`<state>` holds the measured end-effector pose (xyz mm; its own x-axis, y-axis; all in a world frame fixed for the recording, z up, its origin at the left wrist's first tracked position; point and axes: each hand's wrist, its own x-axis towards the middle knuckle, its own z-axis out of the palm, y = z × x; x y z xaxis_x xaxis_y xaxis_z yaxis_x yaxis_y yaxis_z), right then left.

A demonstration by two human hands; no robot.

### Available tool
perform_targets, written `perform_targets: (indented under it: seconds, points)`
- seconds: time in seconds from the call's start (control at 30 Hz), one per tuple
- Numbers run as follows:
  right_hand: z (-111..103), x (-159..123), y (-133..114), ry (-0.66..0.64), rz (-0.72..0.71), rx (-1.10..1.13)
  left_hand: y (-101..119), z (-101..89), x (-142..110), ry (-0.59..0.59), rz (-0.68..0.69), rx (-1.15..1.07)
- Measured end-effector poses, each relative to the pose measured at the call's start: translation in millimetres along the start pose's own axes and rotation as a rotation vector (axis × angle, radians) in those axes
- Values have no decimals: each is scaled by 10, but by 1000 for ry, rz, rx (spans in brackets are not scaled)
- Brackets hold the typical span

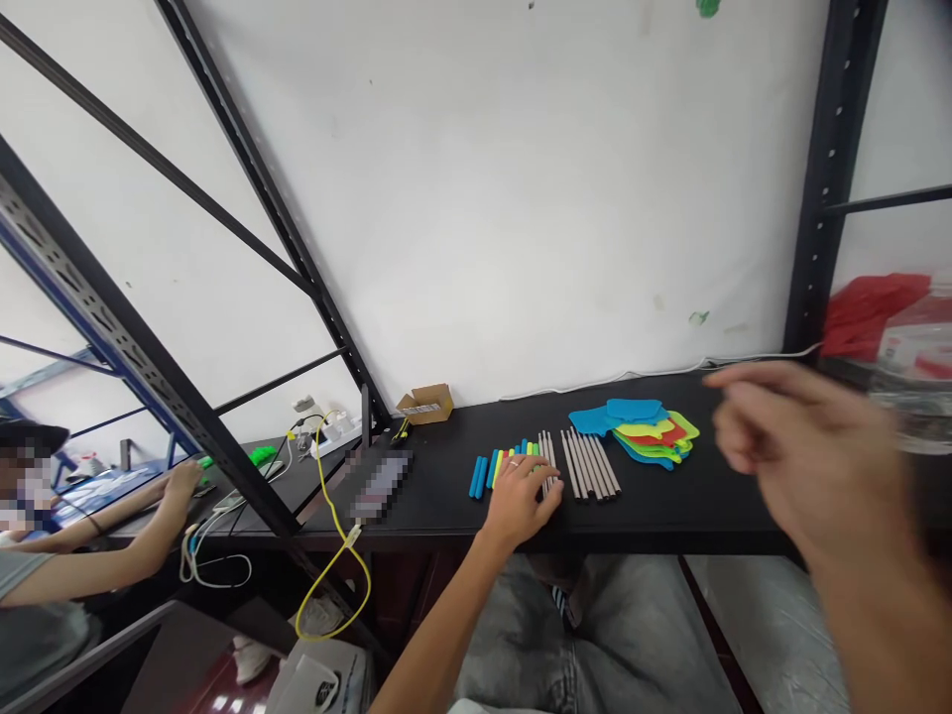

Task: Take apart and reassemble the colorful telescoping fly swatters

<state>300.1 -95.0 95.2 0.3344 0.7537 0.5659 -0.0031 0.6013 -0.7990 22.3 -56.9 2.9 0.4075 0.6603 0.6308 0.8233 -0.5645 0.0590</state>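
Note:
My left hand [523,496] lies flat on the black table [669,511], fingers spread over a row of short coloured sticks [498,464] and the near end of a row of plain wooden sticks [589,464]. To the right of the sticks is a pile of coloured flat cutouts [644,428], blue, yellow, red and green. My right hand [799,451] is raised close to the camera, above the table's right side, blurred by motion. Its fingers look loosely curled and I see nothing in them.
A small cardboard box [426,403] stands at the back left by a black rack post [327,327]. A yellow cable [331,516] hangs over the left edge. Another person's arm [141,516] rests on the neighbouring table. Red bags [885,312] sit at far right.

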Motion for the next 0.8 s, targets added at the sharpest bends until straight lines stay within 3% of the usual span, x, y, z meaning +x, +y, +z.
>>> perform_targets:
  seconds: [0.07, 0.2, 0.27, 0.33, 0.4, 0.57, 0.8]
  points:
    - [121, 97, 203, -132, 76, -127, -155, -130, -95, 38, -79, 42]
    - [327, 207, 752, -432, 229, -774, -559, -345, -271, 90, -323, 119]
    - [398, 171, 941, -505, 266, -1014, -745, -385, -340, 94, -504, 134]
    - [465, 92, 1036, -517, 288, -1167, -876, -378, -387, 17, -648, 118]
    - [541, 0, 1067, -540, 274, -1247, -942, -349, -409, -56, -705, 96]
    - [779, -226, 1095, -599, 118, -1344, -941, -322, -409, -122, -692, 56]
    - [1022, -445, 1140, -632, 77, -1228, -921, -350, -411, -152, -752, 67]
